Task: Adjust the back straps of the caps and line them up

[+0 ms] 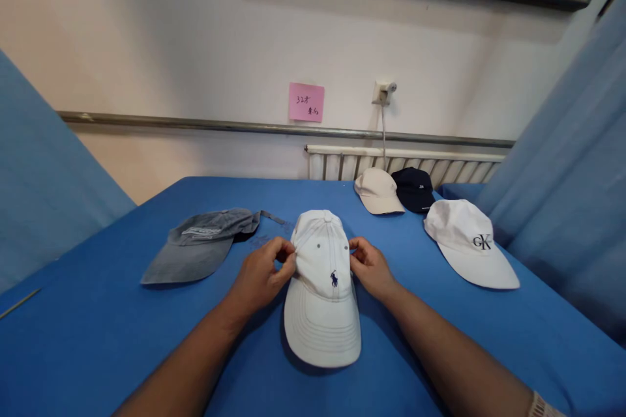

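Left hand [261,272] and right hand [375,268] pinch the pale cap [323,273] from both sides

And here it is, the pale cap right between the two hands, its brim pointing down toward the wearer of the camera, a small dark horse-and-rider mark on its front! The left hand has thumb and fingers closed on one side of the crown, the right hand has the other side in a matching pinch, so the hands themselves are apart with the cap between them. It sits over the blue surface [254,352].

Out to the left of the left hand lies the grey cap [198,241], strap trailing back toward the hands, and farther left, at the edge of the view, a thin stick [19,304]. Over to the right of the right hand, well apart from it, there's the white cap [462,234] with dark letters on the front. Beyond the right hand, toward the wall [205,65], the cream cap [378,190] sits just beside the navy cap [413,189].

Farther up, straight beyond the hands, a pink note [306,102] with handwriting shows on the wall above the metal rail [220,124], with a plug [384,92] to its right and a radiator [332,163] below
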Available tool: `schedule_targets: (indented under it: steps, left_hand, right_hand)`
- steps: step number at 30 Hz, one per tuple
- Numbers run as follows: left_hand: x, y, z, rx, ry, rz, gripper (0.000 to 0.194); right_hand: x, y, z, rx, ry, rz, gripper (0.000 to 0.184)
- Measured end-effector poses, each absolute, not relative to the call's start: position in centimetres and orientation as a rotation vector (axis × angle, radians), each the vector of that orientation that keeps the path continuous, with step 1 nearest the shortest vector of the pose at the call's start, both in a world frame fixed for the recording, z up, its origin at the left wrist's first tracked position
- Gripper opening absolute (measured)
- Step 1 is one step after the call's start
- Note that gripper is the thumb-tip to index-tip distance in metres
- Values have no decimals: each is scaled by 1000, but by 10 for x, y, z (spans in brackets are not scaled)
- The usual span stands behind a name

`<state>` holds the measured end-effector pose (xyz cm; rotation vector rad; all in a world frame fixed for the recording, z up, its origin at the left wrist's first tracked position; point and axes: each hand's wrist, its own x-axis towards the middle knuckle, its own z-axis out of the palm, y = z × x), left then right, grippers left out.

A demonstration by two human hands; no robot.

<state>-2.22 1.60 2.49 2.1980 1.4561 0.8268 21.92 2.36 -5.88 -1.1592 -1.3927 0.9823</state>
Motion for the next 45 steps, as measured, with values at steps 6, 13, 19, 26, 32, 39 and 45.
schedule_targets:
  steps: [6, 13, 19, 26, 32, 39, 45]
  left_hand:
    - [-21, 24, 15, 2103, 1385, 805, 16]
    - [-21, 31, 1, 2003, 1396, 895, 11]
    - [-8, 24, 4, 1958, 1438, 879, 39]
    - [-9, 23, 7, 1909, 1537, 868, 38]
    - [-11, 29, -1, 1869, 1545, 932, 14]
    - [-13, 29, -1, 1810, 1370, 1053, 17]
    - [-15, 30, 2, 1617, 1251, 1067, 18]
  right_hand:
    - [218, 21, -59, -1164, -1414, 990, 22]
    - [211, 18, -62, -1183, -1507, 1019, 15]
    - [208, 16, -57, -1188, -1510, 1026, 11]
    - [210, 18, -60, -1190, -1523, 977, 13]
    - [215, 27, -67, -1250, -1432, 897, 21]
    - [219, 38, -68, -1253, -1385, 729, 43]
    - [217, 52, -64, -1254, -1498, 605, 27]
